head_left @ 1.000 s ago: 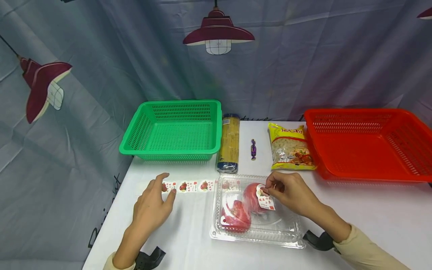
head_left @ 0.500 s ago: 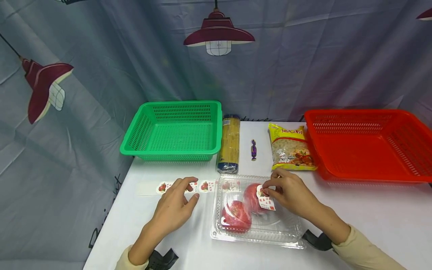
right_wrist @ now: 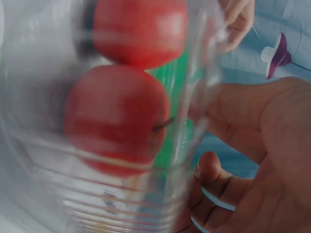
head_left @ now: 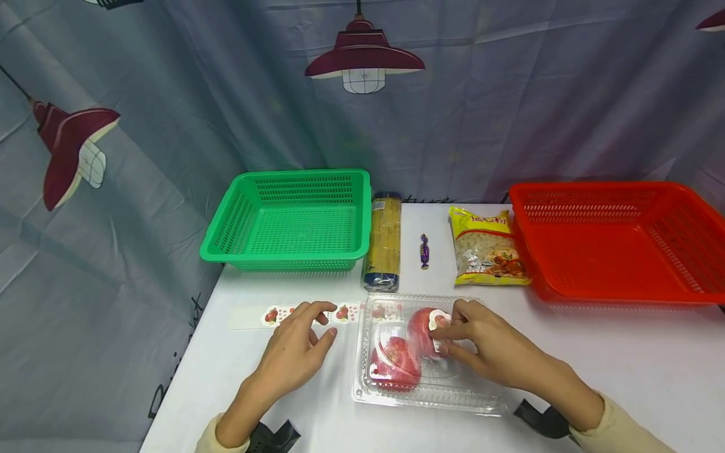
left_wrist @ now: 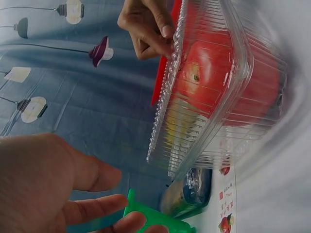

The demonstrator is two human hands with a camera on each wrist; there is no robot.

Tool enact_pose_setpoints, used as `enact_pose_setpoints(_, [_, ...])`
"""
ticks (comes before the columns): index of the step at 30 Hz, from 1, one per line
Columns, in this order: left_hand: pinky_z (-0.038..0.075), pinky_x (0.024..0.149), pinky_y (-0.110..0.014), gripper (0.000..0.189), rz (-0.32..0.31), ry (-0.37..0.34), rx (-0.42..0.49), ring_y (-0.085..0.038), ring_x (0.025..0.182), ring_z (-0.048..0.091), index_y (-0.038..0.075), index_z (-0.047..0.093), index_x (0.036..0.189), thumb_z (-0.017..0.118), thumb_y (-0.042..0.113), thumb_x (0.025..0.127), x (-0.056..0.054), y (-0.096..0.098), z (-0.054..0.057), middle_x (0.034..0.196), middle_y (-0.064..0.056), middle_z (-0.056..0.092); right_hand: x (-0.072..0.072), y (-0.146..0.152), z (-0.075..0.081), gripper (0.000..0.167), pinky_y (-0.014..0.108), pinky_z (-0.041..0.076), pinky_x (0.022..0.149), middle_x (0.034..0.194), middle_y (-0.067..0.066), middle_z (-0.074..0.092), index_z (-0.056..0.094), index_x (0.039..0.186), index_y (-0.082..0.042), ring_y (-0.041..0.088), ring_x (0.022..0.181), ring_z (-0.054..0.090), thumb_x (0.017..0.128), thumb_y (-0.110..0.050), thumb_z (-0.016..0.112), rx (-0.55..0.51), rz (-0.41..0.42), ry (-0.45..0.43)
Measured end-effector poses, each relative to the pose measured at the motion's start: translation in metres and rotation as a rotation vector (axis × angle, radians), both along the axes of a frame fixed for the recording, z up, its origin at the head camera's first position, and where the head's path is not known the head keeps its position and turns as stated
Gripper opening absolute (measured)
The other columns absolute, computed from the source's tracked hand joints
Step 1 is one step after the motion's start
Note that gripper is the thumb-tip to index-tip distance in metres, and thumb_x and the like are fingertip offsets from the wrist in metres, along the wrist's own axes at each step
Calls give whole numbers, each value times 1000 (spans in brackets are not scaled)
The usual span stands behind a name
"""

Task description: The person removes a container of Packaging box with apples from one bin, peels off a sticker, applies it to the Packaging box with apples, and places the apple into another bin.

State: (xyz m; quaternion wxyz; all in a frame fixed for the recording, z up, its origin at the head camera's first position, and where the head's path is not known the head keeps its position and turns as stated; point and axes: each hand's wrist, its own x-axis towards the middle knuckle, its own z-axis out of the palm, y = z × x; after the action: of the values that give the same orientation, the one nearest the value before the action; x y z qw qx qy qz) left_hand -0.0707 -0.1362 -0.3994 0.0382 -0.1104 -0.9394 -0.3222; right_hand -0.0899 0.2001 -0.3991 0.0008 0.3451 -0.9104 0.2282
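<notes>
A clear plastic clamshell box [head_left: 476, 384] lies on the white table in the head view, with two red apples [head_left: 396, 365] visible inside. A white sticker [head_left: 439, 319] printed with a red apple lies on its lid, above the farther apple. My right hand [head_left: 489, 343] has its fingertips on that sticker, covering part of it. To the left of the box, my left hand [head_left: 294, 349] hovers with spread, loosely bent fingers. Nothing is held in it. Under and beyond it runs a strip of similar stickers [head_left: 347, 313], partly hidden by the hand and continuing beneath the box.
Behind stand a green basket [head_left: 308, 226] and a yellow noodle packet [head_left: 384, 242]. A small purple-wrapped candy [head_left: 425, 251] lies near a yellow food bag [head_left: 489, 248]. At the back right is a red basket [head_left: 623, 251]. A grey curtain [head_left: 481, 113] hangs behind.
My left hand has moved right along the sticker strip, then stopped. My right fingertips have moved from the sticker's upper right edge down and left across it.
</notes>
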Motion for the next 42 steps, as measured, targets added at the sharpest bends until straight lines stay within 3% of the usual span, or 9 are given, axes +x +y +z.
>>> enact_pose_setpoints(8, [41, 61, -29, 33, -20, -36, 24, 0, 57, 49, 24, 64, 121, 71, 17, 89, 2, 4, -6, 95, 4, 60, 9, 7, 4, 21, 24, 32, 64, 77, -16, 40, 80, 98, -34, 2, 74, 35, 78, -33, 83, 23, 44, 88])
enact_pose_setpoints(19, [41, 58, -28, 59, -114, -143, 13, -1, 62, 50, 20, 51, 139, 71, 45, 88, 11, 15, -15, 100, 3, 60, 5, 19, 7, 16, 25, 30, 62, 74, -18, 39, 81, 91, -31, 2, 71, 35, 76, -35, 85, 39, -40, 149])
enact_pose_setpoints(25, [45, 58, -26, 63, -188, -202, 81, -2, 61, 55, 21, 46, 143, 71, 42, 89, 13, 15, -17, 102, 5, 61, -2, 19, 5, 27, 28, 33, 62, 74, -13, 42, 80, 102, -29, 6, 71, 36, 77, -40, 83, 107, -98, 130])
enact_pose_setpoints(29, [46, 57, -25, 59, -223, -204, 118, -4, 63, 57, 22, 49, 140, 71, 40, 89, 13, 17, -20, 100, 5, 61, -7, 17, 3, 38, 29, 34, 63, 77, -10, 44, 77, 112, -27, 7, 73, 38, 78, -45, 81, 141, -108, 116])
enact_pose_setpoints(34, [47, 57, -26, 55, -226, -216, 156, -5, 66, 57, 20, 51, 137, 72, 37, 89, 13, 18, -22, 97, 2, 60, -11, 12, 2, 51, 30, 34, 64, 81, -8, 45, 73, 121, -23, 10, 77, 38, 77, -47, 81, 174, -110, 88])
enact_pose_setpoints(42, [46, 53, -26, 54, -207, -263, 186, -6, 60, 57, 20, 50, 136, 72, 33, 89, 15, 21, -23, 96, 1, 60, -5, 4, -2, 58, 37, 26, 69, 87, -9, 41, 66, 130, -33, 16, 87, 37, 77, -53, 78, 188, -82, 46])
